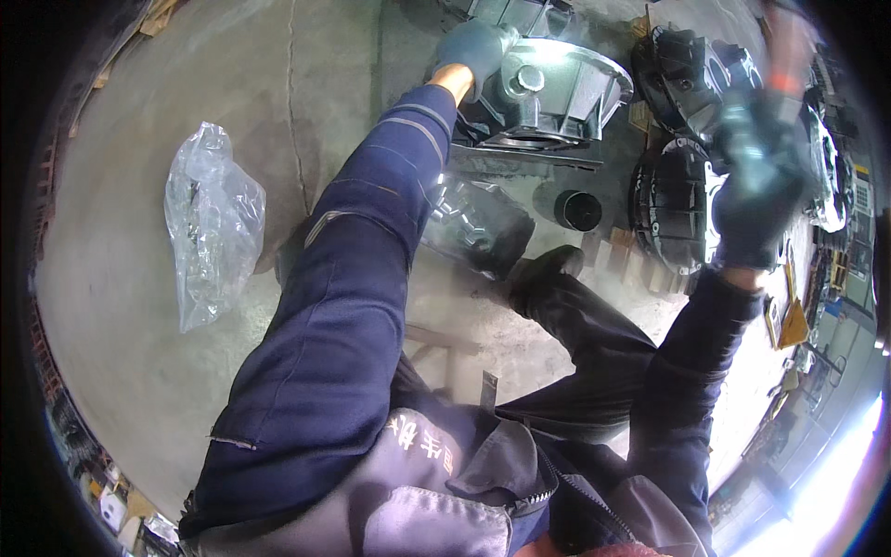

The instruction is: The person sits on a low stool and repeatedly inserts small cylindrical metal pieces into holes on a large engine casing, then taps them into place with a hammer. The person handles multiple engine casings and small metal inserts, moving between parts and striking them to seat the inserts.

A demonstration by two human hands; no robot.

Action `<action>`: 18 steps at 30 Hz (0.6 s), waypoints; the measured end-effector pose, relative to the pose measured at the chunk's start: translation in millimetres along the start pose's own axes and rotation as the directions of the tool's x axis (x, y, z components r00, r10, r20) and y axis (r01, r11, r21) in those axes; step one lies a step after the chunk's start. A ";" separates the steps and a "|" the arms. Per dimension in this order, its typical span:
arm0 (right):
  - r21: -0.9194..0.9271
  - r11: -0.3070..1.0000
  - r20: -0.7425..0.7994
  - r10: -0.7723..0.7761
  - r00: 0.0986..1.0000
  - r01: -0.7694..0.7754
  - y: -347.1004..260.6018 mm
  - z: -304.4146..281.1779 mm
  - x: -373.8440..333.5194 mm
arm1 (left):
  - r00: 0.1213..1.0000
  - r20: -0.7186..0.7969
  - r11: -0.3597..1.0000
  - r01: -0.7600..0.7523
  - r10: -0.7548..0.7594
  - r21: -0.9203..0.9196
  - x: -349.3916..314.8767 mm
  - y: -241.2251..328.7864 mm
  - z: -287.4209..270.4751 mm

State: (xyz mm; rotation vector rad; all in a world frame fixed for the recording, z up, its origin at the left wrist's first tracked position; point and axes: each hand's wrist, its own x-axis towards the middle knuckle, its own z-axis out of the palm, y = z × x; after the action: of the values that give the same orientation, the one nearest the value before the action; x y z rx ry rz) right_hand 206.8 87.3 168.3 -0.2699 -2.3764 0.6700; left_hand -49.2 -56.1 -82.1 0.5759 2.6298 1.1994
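My left hand (471,54), in a dark glove, is closed on the left edge of a grey cast-metal housing (566,88). The bell-shaped housing has a wide round rim, ribs and a round boss facing me. At the right my gloved right hand (761,190) is raised and smeared by motion. It is closed on a blurred tool with a reddish part (789,56) that points up and away; its exact kind does not show. Both hands are apart from each other.
Several dark castings (670,200) stand on wood at the right. A black cylindrical cup (578,211) and a plastic-wrapped part (478,223) lie near my shoe (552,269). A clear plastic bag (213,227) rests on the concrete floor (121,251) at the left.
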 end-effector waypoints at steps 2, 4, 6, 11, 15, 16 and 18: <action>0.136 0.991 -0.189 0.022 0.982 0.004 -10.2 14.5 1.3 | 0.999 -0.009 0.999 0.051 -0.051 0.009 -0.2 4.6 -3.4; 0.032 0.997 -0.214 0.076 0.974 -0.070 -1.3 58.9 -28.7 | 0.998 0.009 0.997 0.069 -0.069 0.035 1.0 6.6 -5.7; -0.269 0.913 0.249 0.372 0.894 -0.305 17.0 89.1 -67.1 | 0.998 0.011 0.997 0.067 -0.067 0.030 2.0 6.4 -7.9; -0.252 0.955 0.395 -0.050 0.917 0.160 48.2 54.9 -42.8 | 0.997 -0.050 0.997 0.060 -0.058 0.038 -1.7 5.0 -6.2; -0.020 0.999 0.076 0.046 0.996 -0.045 -0.6 0.7 25.4 | 0.997 0.024 0.997 0.072 -0.072 0.011 -5.0 7.2 -4.2; 0.123 0.988 -0.040 0.104 0.994 -0.098 -11.5 5.4 29.7 | 0.993 0.006 0.993 0.115 -0.115 0.030 -2.9 8.3 -4.7; -0.012 0.999 -0.132 0.046 0.990 -0.048 -19.0 33.9 13.4 | 0.996 -0.003 0.995 0.086 -0.086 0.057 0.4 7.7 -5.2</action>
State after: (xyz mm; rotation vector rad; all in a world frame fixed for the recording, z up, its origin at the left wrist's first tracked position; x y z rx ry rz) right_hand 174.5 62.4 163.0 -0.3661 -2.2560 0.6356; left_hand -49.2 -54.9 -72.9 0.4663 2.6672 1.1028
